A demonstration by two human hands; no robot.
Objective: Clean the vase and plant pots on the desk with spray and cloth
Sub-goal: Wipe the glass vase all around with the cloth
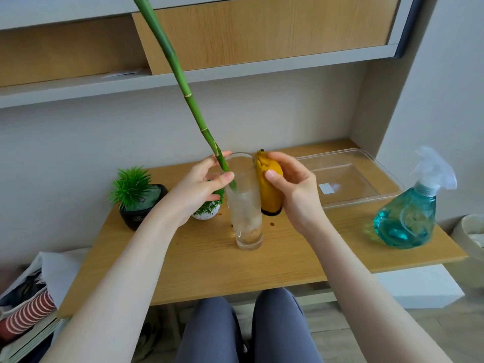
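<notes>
Two hands work at the glass vase (246, 205) standing mid-desk (301, 247): the left hand (201, 187) pinches the bamboo stalk (193, 111) at its rim, while the right hand's (290, 187) fingers grip the yellow cloth (269, 189) against its side. Wiping seems underway; next, steady strokes downward.

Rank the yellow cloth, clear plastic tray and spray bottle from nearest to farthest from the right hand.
1. Yellow cloth: gripped in the right hand.
2. Clear plastic tray: just right, behind the hand.
3. Spray bottle: far right desk edge.
</notes>
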